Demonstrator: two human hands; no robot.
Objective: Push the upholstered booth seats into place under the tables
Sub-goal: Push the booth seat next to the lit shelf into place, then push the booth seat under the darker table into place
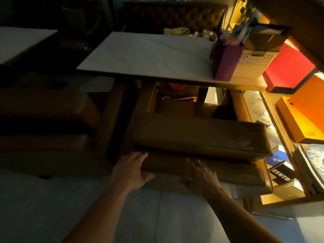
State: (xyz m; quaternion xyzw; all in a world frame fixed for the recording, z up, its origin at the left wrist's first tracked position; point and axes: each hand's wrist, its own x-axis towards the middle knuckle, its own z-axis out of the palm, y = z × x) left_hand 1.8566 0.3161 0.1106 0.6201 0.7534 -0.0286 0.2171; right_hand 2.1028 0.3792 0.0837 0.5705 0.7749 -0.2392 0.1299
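**Booth seat partly seated; push not complete**

Status: The brown upholstered booth seat sits at the near edge of the marble-topped table, with only its far part under the tabletop. Its top cushion lies skewed across the lower cushioned front, so the seat appears out of line. Judged from this, the push is in progress and the seat has yet to go fully home.

Hands: The left hand is spread flat, palm pressed to the near left corner of the seat front. The right hand is likewise splayed flat against the front, further right. Neither hand grips anything.

Remaining: the darker seats at the left also appear to stand clear of their table.

Visibility limits: The left side is too dark to read. The cavity behind the seat holds indistinct items. Shelving at the right is cut off by the frame.
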